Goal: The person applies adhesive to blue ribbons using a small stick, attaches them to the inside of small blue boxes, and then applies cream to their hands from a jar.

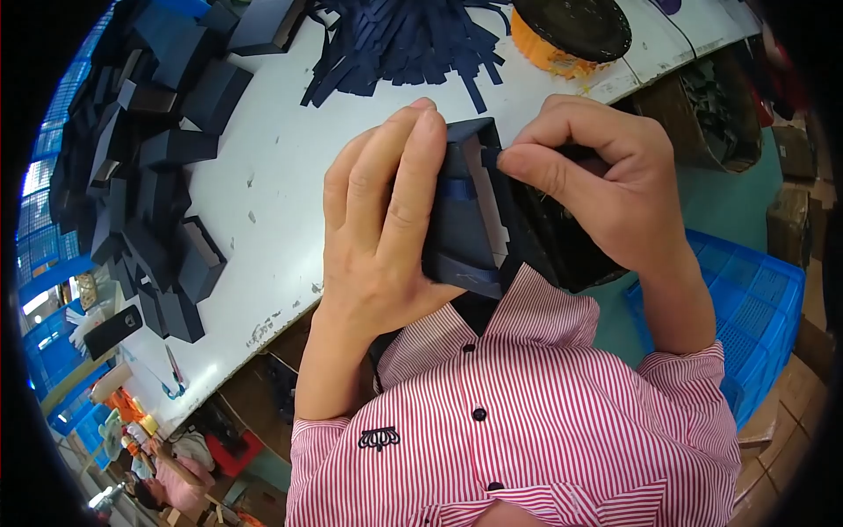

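Observation:
A dark navy box [452, 233] with a pale inner edge is held up in front of my chest. My left hand [378, 206] is closed on it, fingers along its left side and the thumb partly hidden beneath. Two short navy ribbon pieces show on the box's face. At the box's upper right, my right hand [606, 171] pinches a dark ribbon strip [492, 158] between thumb and forefinger; its other fingers are curled. Just beyond the box on the table lies a pile of navy ribbon strips [404, 48].
Many navy boxes [158, 193] are heaped on the white table [263, 184] at left. An orange tub with a black top [571, 31] stands at the far edge. Scissors [174, 373] and a phone [112, 332] lie at lower left. A blue crate [746, 299] sits at right. Another person [180, 479] is at lower left.

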